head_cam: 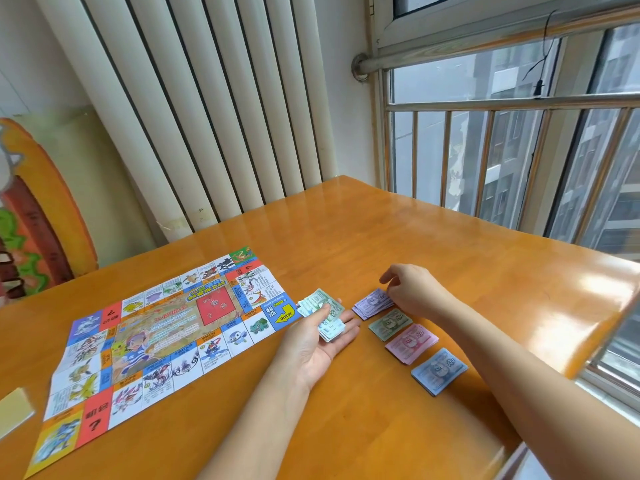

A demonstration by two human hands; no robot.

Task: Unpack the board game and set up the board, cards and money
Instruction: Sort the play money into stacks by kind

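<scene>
The colourful paper game board (159, 337) lies unfolded on the left half of the wooden table (381, 237). My left hand (322, 344), palm up, holds a stack of mixed play money (323, 311) with the thumb across it. To its right lie four sorted piles of bills: purple (372, 304), green (389, 323), pink (412, 342) and blue (439, 370). My right hand (412, 289) rests its fingertips on the far edge of the purple pile.
A pale yellow card or box corner (15, 408) sits at the table's left edge. A white radiator (207, 98) stands behind the table, a window with metal bars (519, 161) to the right, and a painted chair back (38, 209) at far left.
</scene>
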